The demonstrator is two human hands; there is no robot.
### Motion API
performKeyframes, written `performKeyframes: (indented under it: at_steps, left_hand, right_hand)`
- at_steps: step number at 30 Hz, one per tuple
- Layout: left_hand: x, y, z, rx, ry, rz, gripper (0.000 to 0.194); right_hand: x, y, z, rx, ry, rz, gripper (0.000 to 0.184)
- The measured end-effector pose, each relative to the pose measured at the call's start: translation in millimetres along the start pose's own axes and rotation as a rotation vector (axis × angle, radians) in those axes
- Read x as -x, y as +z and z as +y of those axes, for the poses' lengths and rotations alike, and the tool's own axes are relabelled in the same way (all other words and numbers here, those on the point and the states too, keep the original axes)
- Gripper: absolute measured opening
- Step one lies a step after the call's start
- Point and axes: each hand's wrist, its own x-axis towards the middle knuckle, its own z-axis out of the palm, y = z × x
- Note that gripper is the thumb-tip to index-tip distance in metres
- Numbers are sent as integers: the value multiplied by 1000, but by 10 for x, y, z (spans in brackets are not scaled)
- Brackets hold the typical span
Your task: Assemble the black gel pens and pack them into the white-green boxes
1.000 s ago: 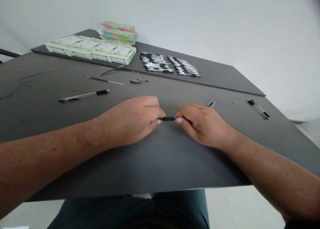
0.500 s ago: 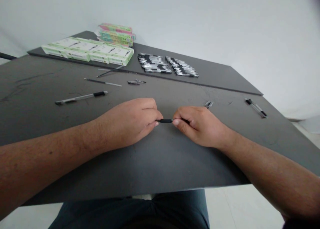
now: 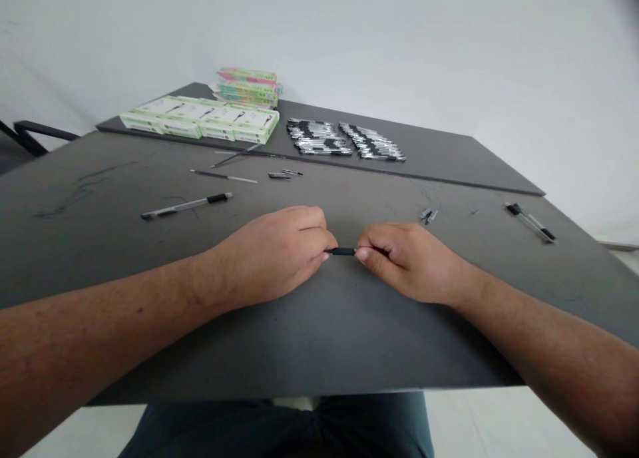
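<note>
Between my two hands a pen [image 3: 343, 251] lies level, just above the dark table, and only its black grip section shows. My left hand [image 3: 282, 255] is closed, pinching the pen's left end with thumb and fingers. At the other end, my right hand [image 3: 412, 261] is closed too, its thumb and curled forefinger pressed on the pen. Both ends are hidden by my fingers. Behind the right hand lie a few small clear-and-black pen parts [image 3: 428, 216]. Beyond the left hand rests a clear pen with a black grip [image 3: 187, 206].
Thin refills [image 3: 224, 176] and small caps [image 3: 279, 176] lie farther back. On a raised board stand green-white boxes [image 3: 200, 122], a stack of colourful packs [image 3: 247, 88] and rows of pens [image 3: 319, 137]. Another pen [image 3: 530, 222] lies at the right.
The whole view has shifted, so everything sits slightly lower and farther right. Both hands keep their hold on the pen, with no clear change in grip.
</note>
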Motion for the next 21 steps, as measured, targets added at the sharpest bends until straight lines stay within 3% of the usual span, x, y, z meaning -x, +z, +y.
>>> performKeyframes:
  at_steps: [7, 12, 16, 21]
  left_hand:
    - [-18, 2, -22, 48, -31, -5, 23]
    - [1, 3, -18, -16, -7, -43, 25]
    - [11, 2, -35, -29, -20, -51, 26]
    - [-17, -27, -68, 29, -69, -76, 30]
  right_hand:
    - [-17, 32, 54, 48, -73, 18, 23]
    - [-20, 25, 40, -25, -7, -60, 25]
    - [-25, 50, 71, -58, 16, -52, 25]
    - [-14, -50, 215, -118, -10, -27, 41]
